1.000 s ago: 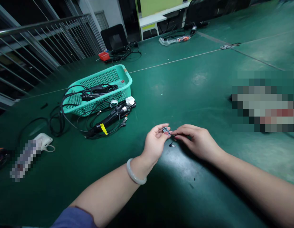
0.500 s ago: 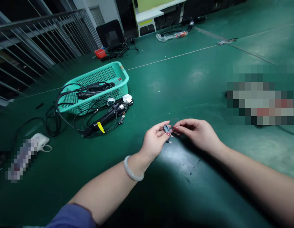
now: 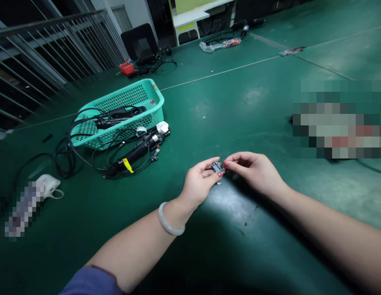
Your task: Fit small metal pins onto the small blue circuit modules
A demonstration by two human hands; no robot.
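My left hand (image 3: 199, 180) pinches a small grey-blue plastic part (image 3: 217, 167) with openings along its face, thumb at the lower side and fingers behind. Right beside it, my right hand (image 3: 254, 170) has thumb and index finger pressed together at the part's right edge. Whatever those fingertips hold is too small to make out. Just below the left fingertips a tiny metal-looking piece (image 3: 219, 183) lies on the green tabletop (image 3: 178, 254), partly hidden by the hand.
To the left stands a turquoise basket (image 3: 159, 100) with black cabled devices; another black device (image 3: 138, 153) with a yellow tag lies before it. A white object (image 3: 50, 184) is at far left. A blurred-out item (image 3: 334, 127) sits at right. Small dark bits (image 3: 245, 224) lie nearby.
The grey-blue part has turned slightly in my left hand, and my right fingertips are closer to its edge. The whole view has shifted a little.
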